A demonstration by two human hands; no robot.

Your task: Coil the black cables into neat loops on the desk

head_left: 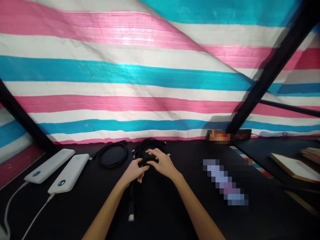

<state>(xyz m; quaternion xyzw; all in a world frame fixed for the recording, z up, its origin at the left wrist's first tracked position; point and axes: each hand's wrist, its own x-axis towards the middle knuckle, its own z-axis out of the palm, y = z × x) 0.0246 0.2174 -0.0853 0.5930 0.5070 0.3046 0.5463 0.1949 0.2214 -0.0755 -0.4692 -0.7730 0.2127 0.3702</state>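
Observation:
Both hands meet over the middle of the black table [190,206], gripping one bundled black cable [146,160]. My left hand [133,171] is closed around the bundle's near left side. From the right, my right hand [162,163] pinches it, fingers bent over the top. A plug with a pale metal end [131,216] hangs from the bundle toward me, below my left hand. Just behind the hands lie coiled black cables [150,142] with several light connector tips. Left of these, another coiled black cable [112,155] lies flat. The fingers partly hide the held bundle.
Two white power banks [68,173] with white cords lie at the left. A blurred-out object [225,183] lies to the right, and a dark box [242,134] sits by the black post. Another person's hand [311,155] is beside a pale board [297,166] at far right.

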